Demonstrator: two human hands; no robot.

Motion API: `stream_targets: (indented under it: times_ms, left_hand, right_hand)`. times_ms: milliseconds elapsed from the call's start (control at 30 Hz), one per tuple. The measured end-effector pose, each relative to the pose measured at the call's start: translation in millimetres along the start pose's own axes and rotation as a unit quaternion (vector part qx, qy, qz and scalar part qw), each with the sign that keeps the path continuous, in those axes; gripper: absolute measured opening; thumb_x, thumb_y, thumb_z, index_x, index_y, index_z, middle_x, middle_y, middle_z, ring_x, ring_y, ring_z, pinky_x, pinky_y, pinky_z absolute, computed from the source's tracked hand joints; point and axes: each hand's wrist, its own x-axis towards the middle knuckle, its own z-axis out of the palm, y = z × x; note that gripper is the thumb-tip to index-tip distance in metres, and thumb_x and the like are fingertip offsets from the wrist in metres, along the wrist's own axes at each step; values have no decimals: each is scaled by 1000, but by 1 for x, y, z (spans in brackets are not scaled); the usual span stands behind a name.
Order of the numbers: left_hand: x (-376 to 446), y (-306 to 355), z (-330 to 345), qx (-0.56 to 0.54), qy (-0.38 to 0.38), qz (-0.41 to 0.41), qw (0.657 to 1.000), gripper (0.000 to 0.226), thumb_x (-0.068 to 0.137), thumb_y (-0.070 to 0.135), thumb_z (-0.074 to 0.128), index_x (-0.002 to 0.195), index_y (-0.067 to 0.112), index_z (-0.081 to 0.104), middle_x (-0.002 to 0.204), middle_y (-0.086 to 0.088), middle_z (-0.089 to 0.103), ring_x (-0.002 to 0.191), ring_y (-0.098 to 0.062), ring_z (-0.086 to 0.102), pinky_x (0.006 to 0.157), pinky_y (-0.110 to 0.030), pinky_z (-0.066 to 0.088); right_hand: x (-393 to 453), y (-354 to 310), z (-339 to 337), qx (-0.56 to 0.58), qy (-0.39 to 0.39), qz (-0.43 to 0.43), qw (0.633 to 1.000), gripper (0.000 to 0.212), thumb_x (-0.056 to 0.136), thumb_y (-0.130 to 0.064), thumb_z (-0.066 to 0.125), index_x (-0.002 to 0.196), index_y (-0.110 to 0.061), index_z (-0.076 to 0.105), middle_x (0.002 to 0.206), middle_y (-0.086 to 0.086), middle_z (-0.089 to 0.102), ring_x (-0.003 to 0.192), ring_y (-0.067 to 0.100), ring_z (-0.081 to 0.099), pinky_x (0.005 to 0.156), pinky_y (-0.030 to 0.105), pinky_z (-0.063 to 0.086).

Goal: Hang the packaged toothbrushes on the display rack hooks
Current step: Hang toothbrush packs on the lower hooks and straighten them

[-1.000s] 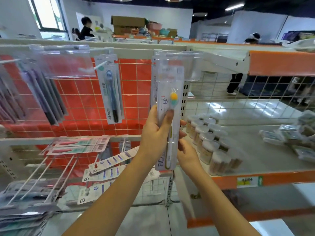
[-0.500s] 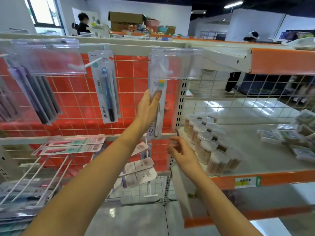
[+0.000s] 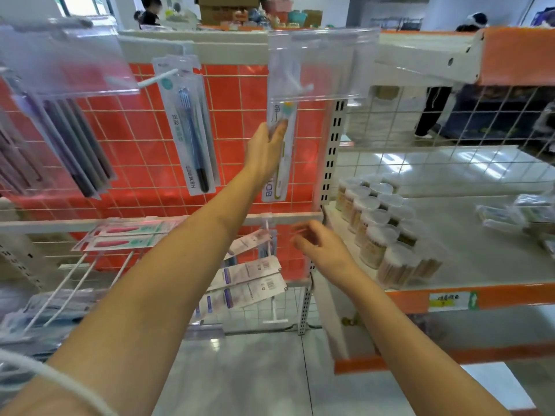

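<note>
Since the earlier frame, the right hand (image 3: 319, 246) has dropped away, loosely open and empty. Left hand (image 3: 265, 153) grips the packaged toothbrush (image 3: 280, 163), its top behind the clear price flap (image 3: 318, 64). Whether it sits on the hook (image 3: 295, 82) is unclear; releasing likely comes next.

A clear price holder (image 3: 315, 64) veils the toothbrush pack's (image 3: 280, 163) top and hook.
</note>
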Motion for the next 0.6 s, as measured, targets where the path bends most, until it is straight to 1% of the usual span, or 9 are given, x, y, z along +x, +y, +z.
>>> stream_targets:
  times_ms: [100, 167, 200, 267, 300, 367, 433, 533, 600]
  left_hand:
    - [6, -2, -2, 11, -6, -25, 1000, 43, 98, 43, 41, 118, 5, 51, 119, -12, 60, 104, -24, 57, 93, -39, 47]
    - [9, -9, -6, 28, -2, -30, 999, 40, 97, 42, 44, 112, 6, 52, 112, -11, 61, 96, -23, 57, 88, -40, 50]
    - [8, -13, -9, 45, 3, -27, 999, 37, 97, 41, 46, 108, 7, 52, 104, -9, 62, 90, -22, 57, 83, -40, 52]
    - [1, -22, -17, 91, 12, -10, 996, 27, 97, 38, 49, 104, 12, 51, 93, 1, 58, 81, -14, 53, 66, -24, 48]
    - [-5, -26, -23, 107, 18, 1, 994, 25, 96, 36, 50, 106, 13, 51, 94, 4, 57, 81, -10, 53, 63, -17, 43]
    - [-20, -34, -37, 116, 34, 19, 992, 27, 96, 29, 53, 114, 11, 51, 102, 5, 57, 89, -7, 53, 70, -10, 41]
    - [-37, -45, -55, 126, 36, 24, 991, 27, 95, 23, 55, 118, 9, 51, 111, 2, 57, 97, -7, 53, 82, -14, 42]
    - [-65, -64, -87, 212, -4, 6, 977, 27, 94, 26, 56, 118, 13, 55, 117, 1, 58, 104, -12, 55, 90, -26, 45]
    - [-85, -72, -105, 275, -29, -5, 961, 24, 94, 26, 56, 115, 15, 58, 117, 1, 59, 105, -12, 54, 89, -27, 43]
  right_hand:
    - [3, 0, 5, -8, -10, 3, 1000, 15, 93, -18, 56, 109, -17, 57, 97, -8, 59, 92, 9, 55, 78, 19, 45]
    - [4, 0, 7, -8, -13, 12, 1000, 14, 93, -17, 56, 107, -19, 56, 96, -7, 59, 92, 10, 55, 80, 23, 45]
    - [5, 1, 8, -10, -13, 14, 1000, 15, 93, -16, 56, 108, -19, 56, 96, -6, 59, 92, 10, 56, 81, 24, 46]
    - [7, 4, 9, -16, -15, 10, 1000, 17, 93, -14, 56, 110, -18, 57, 97, -6, 60, 91, 8, 55, 80, 21, 46]
    - [8, 5, 9, -17, -16, 5, 1000, 18, 93, -14, 56, 111, -17, 57, 96, -7, 59, 90, 7, 55, 78, 16, 46]
    - [10, 5, 10, -10, -12, -4, 1000, 17, 93, -12, 56, 110, -16, 57, 93, -10, 58, 87, 4, 53, 71, 5, 43]
    - [15, 5, 12, -5, -11, -8, 1000, 19, 93, -11, 55, 112, -13, 58, 95, -8, 59, 89, 6, 53, 68, 1, 41]
    - [21, 2, 18, -25, -32, -22, 999, 19, 94, -14, 55, 113, -15, 59, 101, -4, 62, 93, 8, 56, 73, 5, 43]
    - [25, 0, 27, -37, -55, -34, 997, 14, 94, -18, 55, 108, -20, 59, 99, -7, 63, 92, 8, 58, 74, 12, 46]
